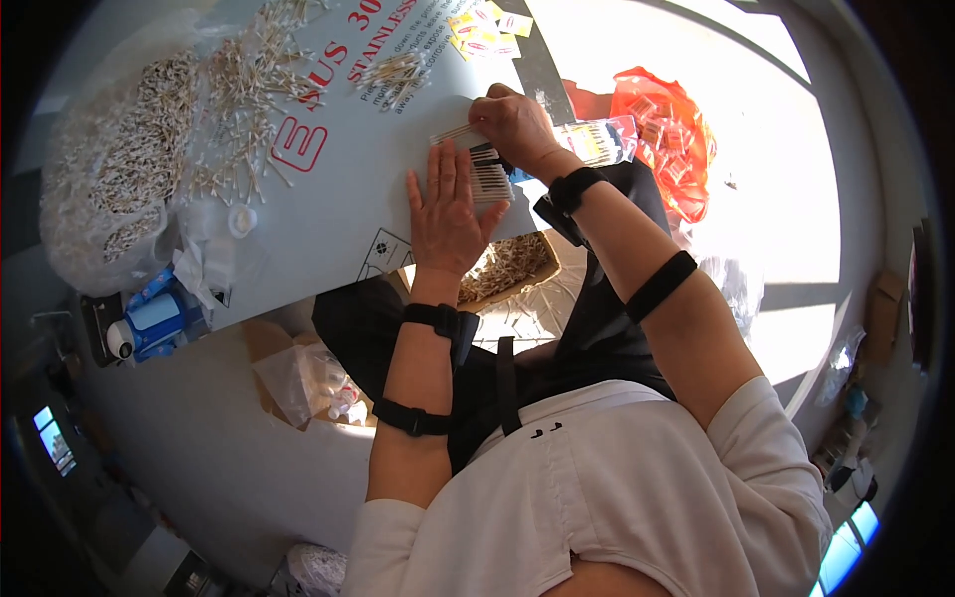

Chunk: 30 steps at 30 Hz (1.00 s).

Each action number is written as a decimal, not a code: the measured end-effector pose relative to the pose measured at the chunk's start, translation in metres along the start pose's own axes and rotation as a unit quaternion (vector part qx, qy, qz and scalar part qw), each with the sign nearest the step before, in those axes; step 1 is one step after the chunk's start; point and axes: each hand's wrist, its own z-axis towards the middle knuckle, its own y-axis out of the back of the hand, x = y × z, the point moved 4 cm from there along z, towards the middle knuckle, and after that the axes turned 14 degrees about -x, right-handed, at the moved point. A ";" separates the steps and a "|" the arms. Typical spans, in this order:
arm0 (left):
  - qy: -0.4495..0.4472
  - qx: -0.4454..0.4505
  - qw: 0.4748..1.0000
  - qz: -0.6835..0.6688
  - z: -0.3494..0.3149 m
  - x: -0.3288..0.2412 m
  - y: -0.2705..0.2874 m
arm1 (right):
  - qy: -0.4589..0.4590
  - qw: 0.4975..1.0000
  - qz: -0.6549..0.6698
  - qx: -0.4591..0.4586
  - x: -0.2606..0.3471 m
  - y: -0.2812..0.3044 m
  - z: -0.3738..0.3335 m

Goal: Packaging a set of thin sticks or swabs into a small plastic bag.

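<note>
My left hand point(445, 214) lies flat on the table near its front edge, fingers stretched out, palm down. Its thumb side touches a neat row of cotton swabs point(489, 181) laid parallel. Just beyond the row, my right hand point(515, 129) is closed with bent fingers. A few cotton swabs point(454, 134) stick out to the left from its fingertips, above my left fingers. Partly behind my right wrist is a clear bag of cotton swabs point(594, 142) with a coloured label.
Loose cotton swabs point(249, 109) and a big plastic bag full of swabs point(134, 139) cover the table's left. A small swab pile point(395, 72) and yellow cards point(489, 32) lie farther back. A red bag point(662, 134) stands right; below the table edge is a swab-filled box point(512, 271).
</note>
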 end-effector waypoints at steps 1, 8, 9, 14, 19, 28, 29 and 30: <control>-0.001 0.005 1.000 0.005 0.001 -0.001 -0.001 | -0.004 1.000 0.002 -0.006 -0.003 -0.002 0.007; 0.000 0.007 1.000 0.006 -0.001 0.002 -0.003 | 0.057 0.997 -0.022 0.053 -0.003 0.017 0.007; -0.001 0.004 1.000 0.002 -0.001 0.001 -0.001 | 0.108 0.992 -0.022 0.054 0.003 0.028 -0.004; -0.004 -0.001 1.000 0.000 0.000 0.004 0.000 | 0.158 0.974 -0.070 0.148 0.022 0.044 -0.069; -0.004 0.010 1.000 -0.005 0.002 0.002 0.001 | 0.172 0.973 -0.119 0.094 0.019 0.035 -0.083; 0.003 0.026 1.000 -0.002 0.001 0.002 0.000 | 0.234 0.963 -0.132 0.009 0.015 0.032 -0.080; 0.002 0.026 1.000 -0.001 0.001 0.002 0.000 | 0.239 0.960 -0.142 0.013 0.016 0.031 -0.079; 0.003 0.027 1.000 0.001 0.001 0.001 0.000 | 0.244 0.958 -0.153 0.018 0.016 0.031 -0.080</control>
